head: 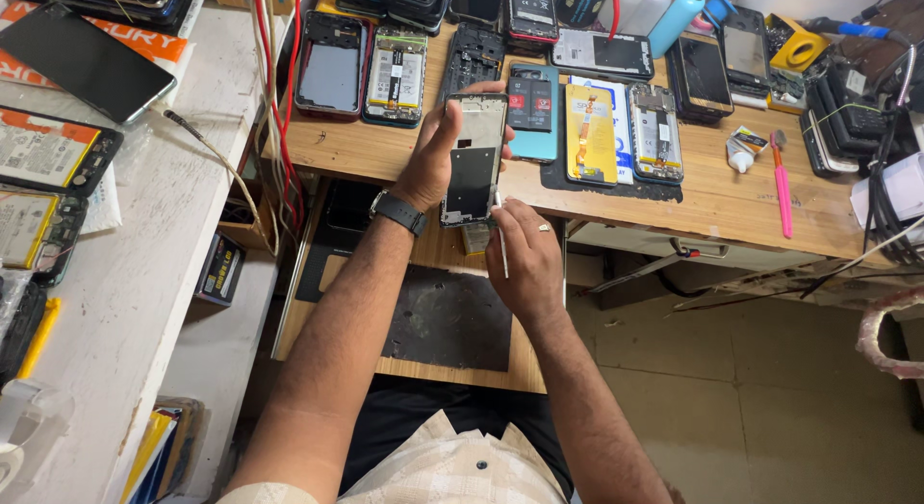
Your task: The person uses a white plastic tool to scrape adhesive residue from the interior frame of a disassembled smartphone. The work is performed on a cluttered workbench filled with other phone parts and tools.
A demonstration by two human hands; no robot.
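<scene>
Wooden bench (731, 191) crowded w/ opened phones, a pink tool (782, 191) and a glue tube (739, 157) at right; black mat (448, 321) on the pull-out shelf below. Left hand (438, 153), w/ black watch (398, 212) on the wrist, is closed around a phone frame (474, 157), held upright above the bench edge. Right hand (525, 254) pinches a thin white tool (502, 244), tip touching the frame's lower right corner.
</scene>
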